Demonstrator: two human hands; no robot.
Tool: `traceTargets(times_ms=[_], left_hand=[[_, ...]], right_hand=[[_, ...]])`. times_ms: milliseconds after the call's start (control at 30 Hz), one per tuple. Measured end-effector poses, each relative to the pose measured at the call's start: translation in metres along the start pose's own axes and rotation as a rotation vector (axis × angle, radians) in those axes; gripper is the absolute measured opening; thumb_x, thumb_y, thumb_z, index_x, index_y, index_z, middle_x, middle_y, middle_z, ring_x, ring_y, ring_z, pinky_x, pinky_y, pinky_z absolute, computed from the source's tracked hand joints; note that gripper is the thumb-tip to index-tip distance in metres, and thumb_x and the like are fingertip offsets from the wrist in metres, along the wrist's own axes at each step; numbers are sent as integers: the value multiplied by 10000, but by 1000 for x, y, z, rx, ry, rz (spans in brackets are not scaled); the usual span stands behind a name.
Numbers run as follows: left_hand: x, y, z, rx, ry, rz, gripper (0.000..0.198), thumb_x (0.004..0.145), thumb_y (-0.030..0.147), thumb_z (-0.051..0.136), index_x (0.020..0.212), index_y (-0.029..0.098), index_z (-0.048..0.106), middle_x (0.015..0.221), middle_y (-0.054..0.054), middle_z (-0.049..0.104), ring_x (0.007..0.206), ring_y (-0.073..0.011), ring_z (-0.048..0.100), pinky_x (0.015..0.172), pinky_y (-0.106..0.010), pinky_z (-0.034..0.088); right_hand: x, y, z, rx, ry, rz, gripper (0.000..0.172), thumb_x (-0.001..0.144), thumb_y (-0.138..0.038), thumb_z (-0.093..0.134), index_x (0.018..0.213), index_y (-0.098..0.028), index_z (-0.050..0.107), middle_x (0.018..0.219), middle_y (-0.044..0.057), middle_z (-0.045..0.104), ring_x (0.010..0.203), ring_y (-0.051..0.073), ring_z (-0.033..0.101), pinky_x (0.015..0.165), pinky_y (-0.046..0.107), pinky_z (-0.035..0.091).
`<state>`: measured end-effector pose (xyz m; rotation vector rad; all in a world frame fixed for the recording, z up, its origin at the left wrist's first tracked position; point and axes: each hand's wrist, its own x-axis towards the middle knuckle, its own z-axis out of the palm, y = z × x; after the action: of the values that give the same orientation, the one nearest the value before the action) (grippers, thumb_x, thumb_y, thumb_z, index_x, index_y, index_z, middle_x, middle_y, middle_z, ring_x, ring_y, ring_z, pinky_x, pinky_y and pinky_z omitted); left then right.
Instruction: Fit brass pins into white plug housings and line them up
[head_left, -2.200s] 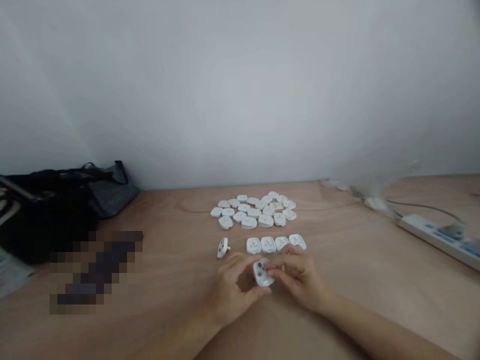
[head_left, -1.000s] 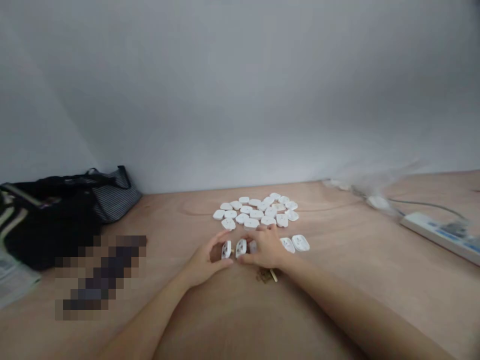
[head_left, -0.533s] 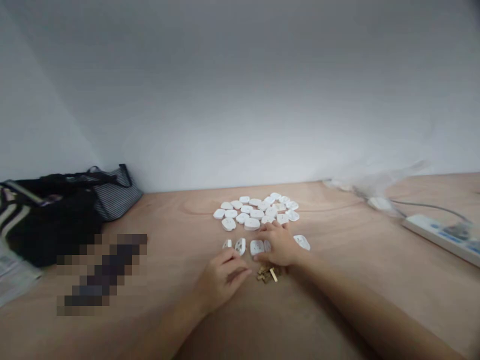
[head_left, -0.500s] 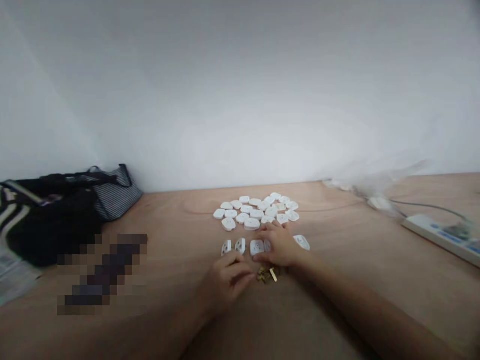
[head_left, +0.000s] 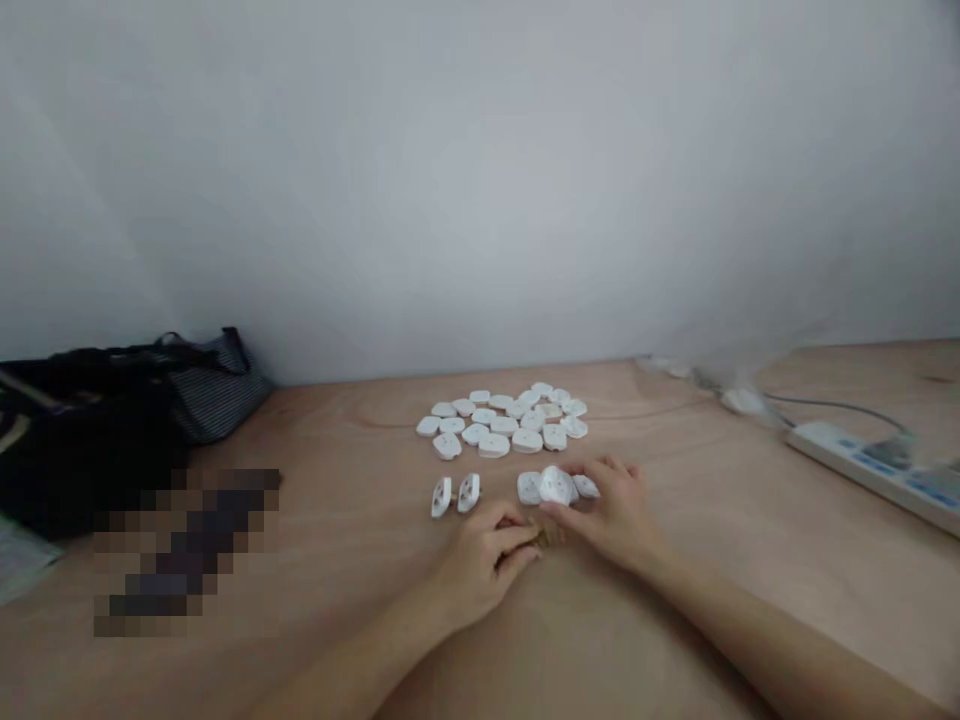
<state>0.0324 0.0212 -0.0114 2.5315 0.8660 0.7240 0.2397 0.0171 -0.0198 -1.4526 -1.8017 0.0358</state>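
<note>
My right hand holds a white plastic plug housing between thumb and fingers, its inner face turned toward me. Beside it on the table lie another white housing and, partly covered by my fingers, a further white piece. The left hand reaches to a small pile of brass pins, with thumb and forefinger pinched on a pin at its left side. Two white housings stand on edge above my left hand, metal pins poking from them.
Several white plug housings lie grouped toward the wall. On the left are a black bag and a pixelated dark object. To the right, a white power strip with a cable and clear plastic rest on the wooden table.
My right hand has lifted a white housing from the row and moved right with it. The left hand has moved right to the brass pins. The view has shifted slightly.
</note>
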Motion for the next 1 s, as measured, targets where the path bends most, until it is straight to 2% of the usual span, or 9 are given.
traceTargets(times_ms=[133, 267, 467, 633, 767, 1000], left_hand=[[-2, -1, 3, -34, 70, -30, 118, 831, 151, 593, 864, 159, 707, 869, -66, 628, 813, -181, 589, 729, -279, 464], [-4, -2, 1, -41, 168, -40, 94, 828, 158, 603, 746, 150, 649, 777, -46, 626, 761, -178, 585, 699, -277, 456], [-10, 2, -9, 37, 322, -11, 180, 892, 246, 533, 751, 160, 605, 717, -34, 621, 714, -171, 567, 662, -272, 442], [-10, 4, -11, 167, 339, 77, 259, 909, 303, 517, 710, 158, 598, 688, -32, 623, 691, -171, 555, 673, -289, 433], [-9, 6, -10, 252, 300, 96, 287, 925, 306, 488, 710, 157, 607, 688, -31, 621, 678, -169, 553, 687, -307, 430], [-8, 10, -10, 293, 289, 58, 280, 913, 321, 509, 707, 176, 631, 683, -30, 622, 674, -164, 564, 678, -289, 439]], right_hand=[[-1, -1, 3, 11, -33, -17, 334, 664, -432, 729, 936, -256, 647, 887, 21, 693, 855, 260, 565, 786, 392, 296], [-5, 0, 4, 50, -63, -69, 377, 656, -415, 740, 983, -255, 640, 889, 28, 687, 863, 250, 564, 794, 389, 304], [-11, -6, 3, 123, -103, -201, 409, 652, -451, 738, 1001, -266, 633, 958, 37, 685, 893, 250, 553, 805, 391, 280], [-13, -19, -2, 119, -126, -309, 413, 668, -400, 720, 1048, -267, 628, 999, 31, 692, 902, 247, 550, 839, 411, 243], [-13, -22, -4, 91, -111, -352, 409, 679, -398, 699, 1057, -261, 626, 996, 29, 694, 896, 238, 558, 858, 420, 231], [-15, -21, -3, 74, -103, -339, 417, 674, -447, 687, 1040, -257, 625, 930, 34, 706, 880, 243, 566, 857, 422, 256]])
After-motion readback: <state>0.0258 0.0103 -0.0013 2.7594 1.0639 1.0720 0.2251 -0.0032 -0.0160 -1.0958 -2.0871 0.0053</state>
